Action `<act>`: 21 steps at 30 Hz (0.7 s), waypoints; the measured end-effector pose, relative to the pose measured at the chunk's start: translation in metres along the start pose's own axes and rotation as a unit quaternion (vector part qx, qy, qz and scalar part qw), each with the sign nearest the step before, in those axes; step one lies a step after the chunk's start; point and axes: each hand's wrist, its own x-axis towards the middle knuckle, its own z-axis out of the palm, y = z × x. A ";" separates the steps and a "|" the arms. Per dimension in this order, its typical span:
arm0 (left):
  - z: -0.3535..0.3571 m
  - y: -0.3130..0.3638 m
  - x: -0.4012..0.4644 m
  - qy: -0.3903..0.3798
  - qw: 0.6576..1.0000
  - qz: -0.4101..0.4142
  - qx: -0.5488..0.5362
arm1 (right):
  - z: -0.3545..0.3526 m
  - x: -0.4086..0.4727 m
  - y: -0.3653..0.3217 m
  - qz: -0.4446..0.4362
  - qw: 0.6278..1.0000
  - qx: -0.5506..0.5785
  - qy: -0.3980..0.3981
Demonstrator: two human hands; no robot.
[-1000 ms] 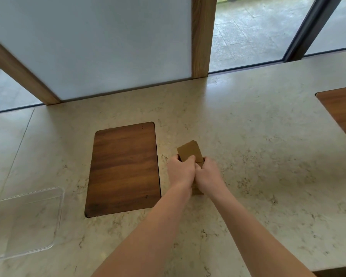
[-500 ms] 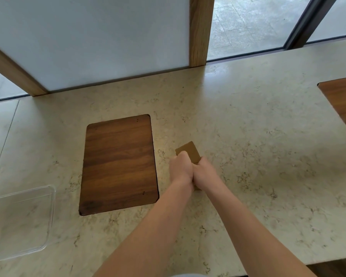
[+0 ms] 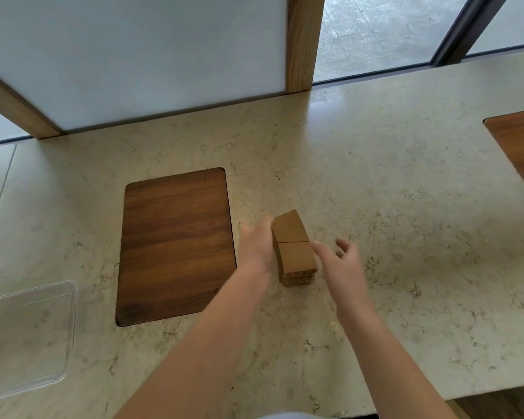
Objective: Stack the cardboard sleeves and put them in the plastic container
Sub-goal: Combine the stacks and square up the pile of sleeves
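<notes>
A stack of brown cardboard sleeves (image 3: 294, 246) lies on the stone counter, in the middle of the view. My left hand (image 3: 256, 246) rests flat against the stack's left side, fingers stretched out. To the right of the stack hovers my right hand (image 3: 338, 261), fingers spread, a small gap between it and the cardboard. The clear plastic container (image 3: 28, 337) sits empty at the lower left, well away from the stack.
A dark wooden inlay board (image 3: 176, 243) is set in the counter between the container and the stack. A second wooden inlay (image 3: 518, 146) shows at the right edge. A frosted panel and wooden post (image 3: 301, 40) stand behind the counter.
Both hands were clasped over the stack; now they have parted. The right hand has let go and moved right, the left has slid to the stack's side.
</notes>
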 end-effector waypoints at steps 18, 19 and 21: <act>0.015 0.078 0.105 -0.350 0.787 -0.061 0.505 | 0.046 -0.009 0.031 0.246 0.913 0.323 -0.037; 0.019 0.077 0.105 -0.356 0.776 -0.059 0.517 | 0.046 -0.007 0.032 0.244 0.910 0.332 -0.037; 0.022 0.076 0.103 -0.368 0.755 -0.058 0.540 | 0.046 -0.005 0.035 0.238 0.907 0.345 -0.039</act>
